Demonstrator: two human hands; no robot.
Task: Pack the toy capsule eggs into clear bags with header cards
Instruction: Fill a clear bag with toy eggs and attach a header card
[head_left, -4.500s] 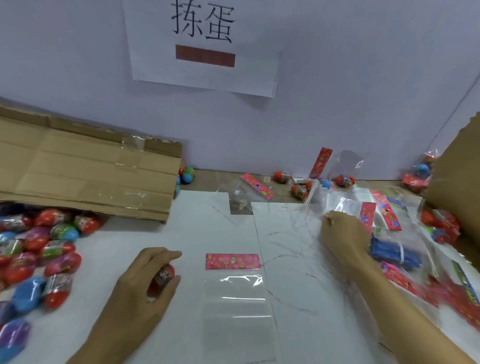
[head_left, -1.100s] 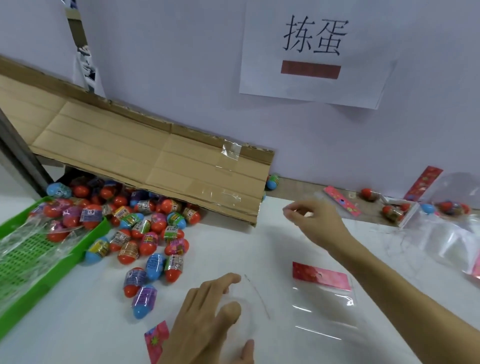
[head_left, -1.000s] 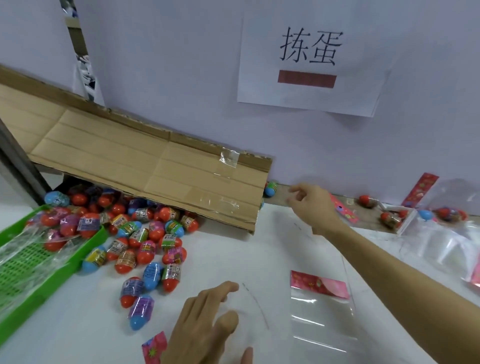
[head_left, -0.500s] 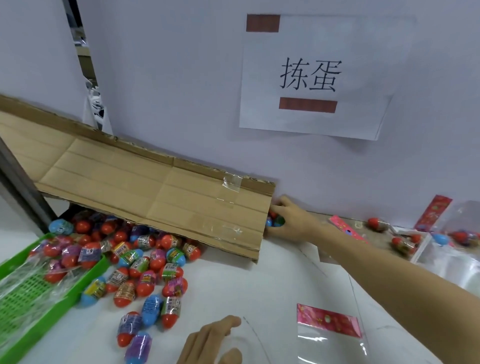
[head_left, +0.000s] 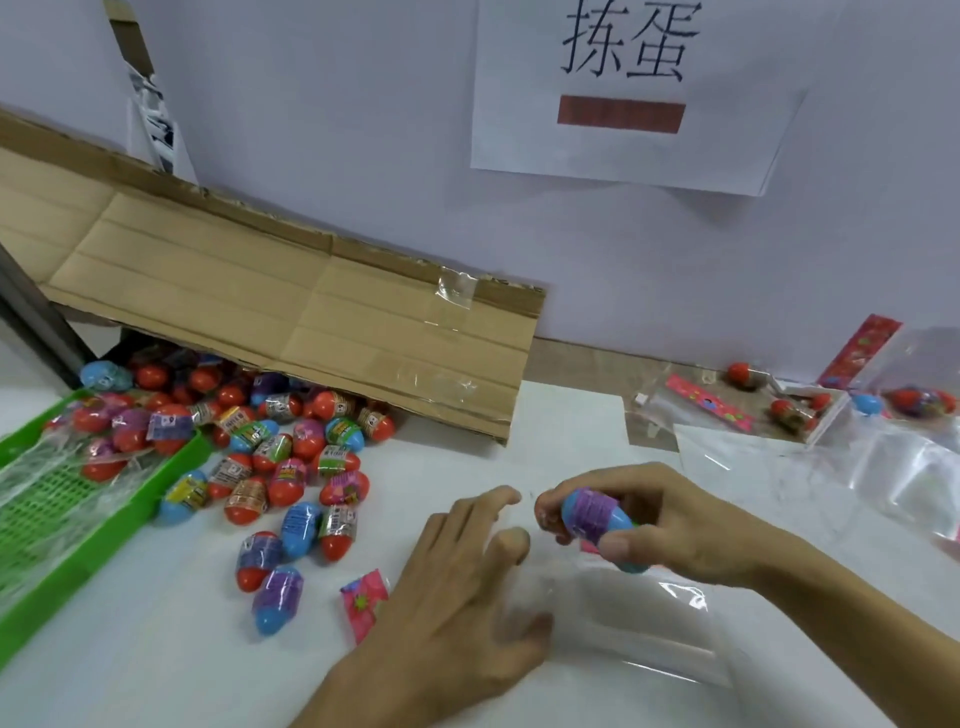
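Right hand holds blue egg above clear bag edge.

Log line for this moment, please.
step: bagging | right hand: holds blue capsule egg | left hand: rests on clear bag | egg not yet bagged

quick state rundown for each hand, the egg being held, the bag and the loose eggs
right hand: grips the blue capsule egg
blue capsule egg: lifted off the table, tilted
left hand: fingers spread on the clear bag
clear bag: flat, no egg inside
egg pile: loose beside the green tray
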